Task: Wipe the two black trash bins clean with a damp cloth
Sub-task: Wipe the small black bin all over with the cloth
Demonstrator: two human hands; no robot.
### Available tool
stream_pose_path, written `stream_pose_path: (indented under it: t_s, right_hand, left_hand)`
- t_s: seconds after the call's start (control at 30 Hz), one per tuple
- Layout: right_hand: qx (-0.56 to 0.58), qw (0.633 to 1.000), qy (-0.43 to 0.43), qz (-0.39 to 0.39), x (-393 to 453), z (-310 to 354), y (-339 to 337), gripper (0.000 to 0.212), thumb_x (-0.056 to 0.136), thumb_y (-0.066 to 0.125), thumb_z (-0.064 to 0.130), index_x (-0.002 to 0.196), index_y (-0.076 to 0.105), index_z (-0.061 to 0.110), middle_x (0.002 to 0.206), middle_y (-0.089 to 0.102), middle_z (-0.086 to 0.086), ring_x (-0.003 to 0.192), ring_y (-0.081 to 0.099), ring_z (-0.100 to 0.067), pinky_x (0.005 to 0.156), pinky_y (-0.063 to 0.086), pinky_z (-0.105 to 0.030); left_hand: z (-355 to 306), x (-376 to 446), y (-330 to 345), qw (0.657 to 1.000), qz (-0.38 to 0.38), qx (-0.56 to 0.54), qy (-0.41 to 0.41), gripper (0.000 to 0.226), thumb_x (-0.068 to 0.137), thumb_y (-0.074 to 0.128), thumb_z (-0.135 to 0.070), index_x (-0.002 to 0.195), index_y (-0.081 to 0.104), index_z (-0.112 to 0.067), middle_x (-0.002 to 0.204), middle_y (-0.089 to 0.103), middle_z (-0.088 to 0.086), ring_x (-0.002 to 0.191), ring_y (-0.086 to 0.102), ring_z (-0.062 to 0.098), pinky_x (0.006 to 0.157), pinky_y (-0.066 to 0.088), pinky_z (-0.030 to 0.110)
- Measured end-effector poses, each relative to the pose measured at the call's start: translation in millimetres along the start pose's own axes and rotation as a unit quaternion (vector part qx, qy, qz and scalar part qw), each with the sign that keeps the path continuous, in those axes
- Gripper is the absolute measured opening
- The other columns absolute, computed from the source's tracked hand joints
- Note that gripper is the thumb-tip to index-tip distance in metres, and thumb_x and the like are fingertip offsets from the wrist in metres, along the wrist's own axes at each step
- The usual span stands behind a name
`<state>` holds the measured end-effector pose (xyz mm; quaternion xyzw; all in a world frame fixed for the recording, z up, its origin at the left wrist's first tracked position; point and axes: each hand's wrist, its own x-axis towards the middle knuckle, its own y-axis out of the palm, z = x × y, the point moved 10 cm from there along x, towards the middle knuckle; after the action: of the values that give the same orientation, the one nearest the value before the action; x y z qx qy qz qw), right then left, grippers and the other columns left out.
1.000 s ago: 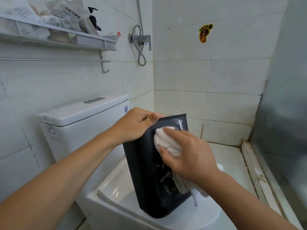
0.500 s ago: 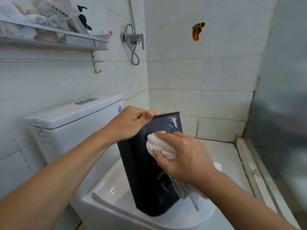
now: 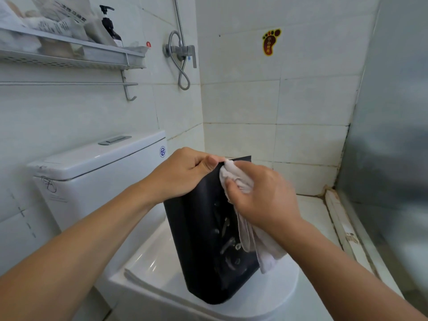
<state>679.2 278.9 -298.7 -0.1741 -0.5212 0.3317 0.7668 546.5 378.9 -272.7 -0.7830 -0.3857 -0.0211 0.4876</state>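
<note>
fingers of the left hand (image 3: 183, 173) are curled over the top rim of the black trash bin (image 3: 203, 239), thumb pressed against its near face, clamping the rim; fingers of the right hand (image 3: 264, 195) are bunched round a white damp cloth (image 3: 234, 179), holding its wad against the bin's upper right edge, just beside the left thumb, while a loose tail of the cloth hangs down the bin's right side; the bin stands on its base on the closed toilet lid (image 3: 273, 295), tilted a little, in front of the white cistern (image 3: 99, 163) at the left; only one bin shows, so where the second one is cannot be told.

risks, as i judge them: the lid is smooth and glossy and the bin's base is narrow, so a hard sideways stroke could make the base slide toward the right edge and off; the one-handed hold at the rim gives little check on the bottom; the wet face, streaked with reflections, could let the left thumb slip; the dangling tail of cloth could drag across parts already wiped, or catch under the base; with both hands crowded at the top, the lower walls and base could easily be missed.
</note>
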Motion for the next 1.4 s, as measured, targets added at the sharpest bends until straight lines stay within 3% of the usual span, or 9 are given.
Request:
stream_pose_path:
  t_s: [0.1,0.3,0.43,0.6,0.73,0.97,1.17,1.3,1.4]
  right_hand:
    - [0.024,0.995,-0.081,0.054,-23.2,29.4,8.2,0.043,0.089,0.052,0.061,0.127,0.061,0.042,0.089,0.065,0.01,0.078,0.063,-0.014,0.065,0.053,-0.035]
    - [0.009,0.999,0.032,0.003,1.2,-9.3,6.6,0.041,0.091,0.055,0.059,0.128,0.061,0.044,0.096,0.071,0.012,0.089,0.068,-0.018,0.071,0.053,-0.034]
    - [0.06,0.995,-0.073,0.041,-27.5,29.6,11.1,0.047,0.088,0.058,0.06,0.131,0.058,0.044,0.097,0.07,0.01,0.084,0.067,-0.016,0.07,0.056,-0.037]
    - [0.068,0.997,-0.024,0.031,-17.5,13.1,13.0,0.043,0.088,0.059,0.059,0.129,0.06,0.048,0.094,0.071,0.016,0.086,0.067,-0.009,0.071,0.055,-0.032]
    - [0.077,0.996,0.027,0.047,-17.1,-4.0,12.9,0.03,0.09,0.062,0.055,0.118,0.065,0.046,0.087,0.072,0.02,0.084,0.067,-0.007,0.074,0.056,-0.035]
    - [0.071,0.996,0.041,0.042,-16.3,-12.9,5.5,0.033,0.09,0.059,0.059,0.12,0.065,0.046,0.089,0.072,0.018,0.084,0.068,-0.007,0.073,0.057,-0.038]
    - [-0.016,0.988,-0.135,-0.074,-37.4,55.8,-24.5,0.046,0.085,0.064,0.053,0.127,0.069,0.034,0.074,0.053,0.006,0.054,0.054,-0.023,0.042,0.043,-0.032]
    - [-0.122,0.959,-0.256,-0.029,-64.9,112.3,-4.7,0.048,0.083,0.068,0.05,0.126,0.068,0.028,0.073,0.044,0.004,0.052,0.046,-0.023,0.041,0.028,-0.029]
    - [-0.176,0.941,-0.29,-0.015,-75.8,127.4,8.5,0.048,0.082,0.069,0.047,0.125,0.068,0.026,0.073,0.046,0.001,0.052,0.041,-0.023,0.043,0.025,-0.03]
  left_hand:
    - [5.5,-1.1,-4.3,1.0,-0.009,-0.015,0.001,0.06,0.094,0.039,-0.062,0.13,0.073,-0.029,0.127,0.069,-0.021,0.117,0.053,-0.025,0.1,0.041,0.005]
    - [9.1,0.9,-3.2,1.0,-0.016,-0.002,-0.024,0.056,0.096,0.034,-0.074,0.126,0.072,-0.047,0.11,0.073,-0.014,0.108,0.065,-0.003,0.099,0.051,0.025]
    - [2.9,-0.8,-7.3,0.999,-0.026,-0.007,-0.023,0.058,0.095,0.038,-0.064,0.127,0.075,-0.033,0.124,0.073,-0.02,0.122,0.062,-0.006,0.109,0.047,0.025]
    - [13.9,0.9,-12.8,0.996,0.006,0.001,-0.084,0.079,0.079,0.028,-0.098,0.106,0.06,-0.031,0.108,0.054,-0.007,0.1,0.051,0.011,0.093,0.039,0.032]
    - [10.9,-3.3,-12.7,0.985,0.048,-0.108,-0.122,0.06,0.107,0.03,-0.057,0.151,0.053,-0.024,0.151,0.048,-0.02,0.134,0.039,-0.005,0.107,0.027,0.016]
    - [10.1,-1.0,-10.7,0.975,0.074,-0.168,-0.126,0.04,0.096,0.054,-0.003,0.129,0.07,-0.018,0.134,0.07,0.006,0.106,0.069,0.022,0.09,0.053,0.024]
    - [9.3,9.9,-13.4,0.975,0.039,-0.129,-0.178,0.036,0.092,0.055,-0.002,0.117,0.076,-0.014,0.11,0.072,0.023,0.086,0.061,0.023,0.077,0.048,0.031]
    - [1.3,16.2,-7.9,0.974,0.05,-0.081,-0.206,0.029,0.094,0.051,-0.005,0.107,0.076,-0.012,0.077,0.051,0.009,0.07,0.043,0.026,0.059,0.032,0.031]
    - [-2.4,20.1,-4.9,0.975,0.05,-0.031,-0.213,0.022,0.09,0.053,-0.012,0.101,0.071,-0.006,0.09,0.047,0.01,0.082,0.039,0.027,0.069,0.031,0.037]
